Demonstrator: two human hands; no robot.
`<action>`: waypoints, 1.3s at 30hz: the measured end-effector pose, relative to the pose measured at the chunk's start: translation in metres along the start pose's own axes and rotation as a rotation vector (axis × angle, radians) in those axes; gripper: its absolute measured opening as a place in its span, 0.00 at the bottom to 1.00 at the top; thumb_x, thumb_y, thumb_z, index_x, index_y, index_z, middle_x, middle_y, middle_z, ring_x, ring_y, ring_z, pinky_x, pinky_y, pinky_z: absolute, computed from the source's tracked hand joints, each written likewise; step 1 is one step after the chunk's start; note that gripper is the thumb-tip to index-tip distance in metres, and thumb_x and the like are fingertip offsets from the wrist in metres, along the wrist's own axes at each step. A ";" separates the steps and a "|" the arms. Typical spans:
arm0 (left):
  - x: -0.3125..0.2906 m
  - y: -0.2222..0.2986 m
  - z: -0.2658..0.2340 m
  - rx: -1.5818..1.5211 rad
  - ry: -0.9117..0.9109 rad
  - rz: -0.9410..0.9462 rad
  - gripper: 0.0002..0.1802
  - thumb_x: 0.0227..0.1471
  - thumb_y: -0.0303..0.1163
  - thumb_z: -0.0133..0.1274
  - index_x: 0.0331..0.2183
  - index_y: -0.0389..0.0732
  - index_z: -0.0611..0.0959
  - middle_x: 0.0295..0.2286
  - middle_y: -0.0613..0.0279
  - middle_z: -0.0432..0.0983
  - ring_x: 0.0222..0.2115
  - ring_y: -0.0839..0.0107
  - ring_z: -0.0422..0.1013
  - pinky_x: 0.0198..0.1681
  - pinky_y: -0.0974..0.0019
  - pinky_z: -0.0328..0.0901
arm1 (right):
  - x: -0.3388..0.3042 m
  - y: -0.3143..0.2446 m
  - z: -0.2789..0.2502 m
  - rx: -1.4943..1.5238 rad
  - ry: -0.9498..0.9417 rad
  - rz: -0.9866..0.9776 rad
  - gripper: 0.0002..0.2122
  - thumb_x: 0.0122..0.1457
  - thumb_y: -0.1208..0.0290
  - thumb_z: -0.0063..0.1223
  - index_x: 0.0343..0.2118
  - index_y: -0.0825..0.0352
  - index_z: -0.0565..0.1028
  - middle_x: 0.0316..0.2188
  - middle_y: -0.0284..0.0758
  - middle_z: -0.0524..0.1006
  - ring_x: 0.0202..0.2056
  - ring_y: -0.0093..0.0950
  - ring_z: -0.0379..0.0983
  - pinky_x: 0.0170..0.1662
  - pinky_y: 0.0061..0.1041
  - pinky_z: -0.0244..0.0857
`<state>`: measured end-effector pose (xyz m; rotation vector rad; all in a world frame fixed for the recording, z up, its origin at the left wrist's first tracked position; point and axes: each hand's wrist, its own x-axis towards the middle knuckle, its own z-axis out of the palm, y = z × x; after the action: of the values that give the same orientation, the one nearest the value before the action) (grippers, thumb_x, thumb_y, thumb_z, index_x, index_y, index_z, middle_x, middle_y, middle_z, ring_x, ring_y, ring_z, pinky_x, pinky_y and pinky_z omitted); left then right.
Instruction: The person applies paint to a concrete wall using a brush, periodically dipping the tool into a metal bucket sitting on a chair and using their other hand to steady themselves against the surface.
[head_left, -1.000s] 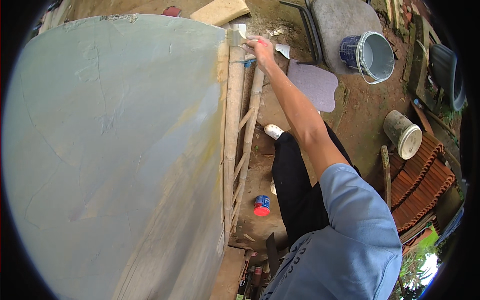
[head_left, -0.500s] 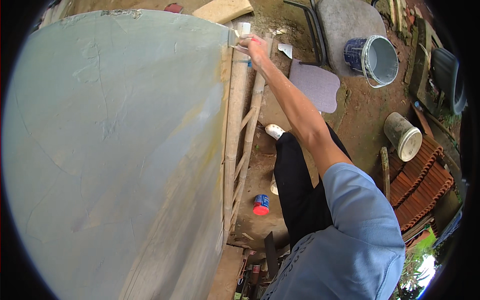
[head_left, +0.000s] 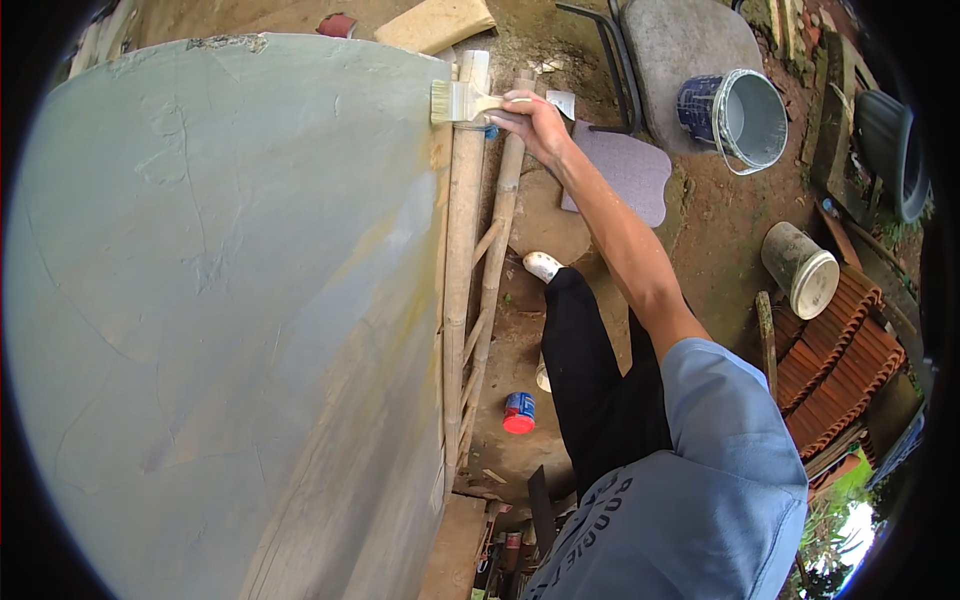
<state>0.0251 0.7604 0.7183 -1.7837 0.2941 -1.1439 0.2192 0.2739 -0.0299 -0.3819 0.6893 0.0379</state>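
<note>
My right hand (head_left: 538,124) is closed on the handle of a flat paintbrush (head_left: 483,103), with the arm stretched away from me. The pale bristles lie at the right edge of a large grey-green wall (head_left: 250,250), near its far corner; whether they press on it I cannot tell. Yellowish and whitish patches streak the wall, and thin cracks run across it. Just below the brush, a bamboo ladder (head_left: 465,230) stands alongside the wall's edge. My left hand is out of view.
On the ground stand a small blue tin with a red lid (head_left: 519,412), a dirty white bucket (head_left: 801,270) and stacked roof tiles (head_left: 840,350). A paint-smeared bucket (head_left: 750,120) sits on a worn chair (head_left: 690,50). A foam block (head_left: 436,24) lies beyond the wall.
My right hand has shifted right and slightly nearer, still gripping the paintbrush. The brush has turned, so its broad side shows with the bristles pointing left toward the wall.
</note>
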 end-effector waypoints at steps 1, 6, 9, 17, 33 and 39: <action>0.001 -0.001 0.002 -0.007 0.008 -0.004 0.18 0.69 0.45 0.36 0.51 0.44 0.63 0.49 0.45 0.51 0.49 0.52 0.53 0.52 0.44 0.52 | -0.008 -0.004 -0.012 -0.025 0.028 -0.014 0.08 0.56 0.86 0.47 0.38 0.76 0.74 0.39 0.44 0.76 0.41 0.34 0.78 0.48 0.28 0.78; 0.008 0.013 0.018 -0.036 0.051 -0.009 0.18 0.69 0.45 0.36 0.51 0.44 0.63 0.49 0.44 0.51 0.49 0.52 0.53 0.52 0.44 0.52 | 0.030 0.022 0.002 -0.144 0.183 -0.236 0.09 0.55 0.87 0.48 0.38 0.75 0.74 0.39 0.43 0.76 0.41 0.34 0.78 0.48 0.31 0.78; 0.010 0.009 0.015 -0.022 0.042 0.006 0.18 0.68 0.45 0.36 0.51 0.43 0.63 0.49 0.44 0.51 0.49 0.52 0.54 0.52 0.44 0.53 | -0.001 0.042 0.026 -0.138 0.149 -0.156 0.09 0.55 0.88 0.48 0.38 0.75 0.74 0.40 0.43 0.75 0.41 0.34 0.77 0.48 0.32 0.78; 0.019 0.021 0.022 -0.031 0.077 0.021 0.18 0.68 0.45 0.37 0.51 0.43 0.63 0.49 0.44 0.51 0.49 0.51 0.54 0.52 0.44 0.53 | 0.002 0.036 -0.008 -0.092 0.244 -0.179 0.08 0.55 0.89 0.47 0.37 0.74 0.74 0.43 0.42 0.75 0.45 0.34 0.76 0.49 0.30 0.77; 0.069 0.074 0.046 -0.107 0.167 0.079 0.19 0.68 0.44 0.37 0.51 0.41 0.63 0.48 0.42 0.52 0.49 0.50 0.55 0.51 0.44 0.54 | -0.010 0.060 0.021 -0.084 0.234 -0.199 0.08 0.52 0.91 0.48 0.30 0.71 0.75 0.36 0.40 0.75 0.39 0.32 0.77 0.44 0.29 0.79; 0.062 0.060 0.031 -0.049 0.155 0.078 0.19 0.68 0.44 0.38 0.51 0.40 0.63 0.48 0.42 0.52 0.49 0.50 0.55 0.51 0.44 0.54 | -0.060 0.058 -0.002 0.241 0.000 0.067 0.08 0.53 0.90 0.50 0.33 0.71 0.76 0.37 0.40 0.77 0.39 0.30 0.77 0.44 0.27 0.79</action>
<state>0.0991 0.7092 0.7018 -1.7135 0.4840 -1.2302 0.1626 0.3327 -0.0133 -0.1279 0.6974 0.0179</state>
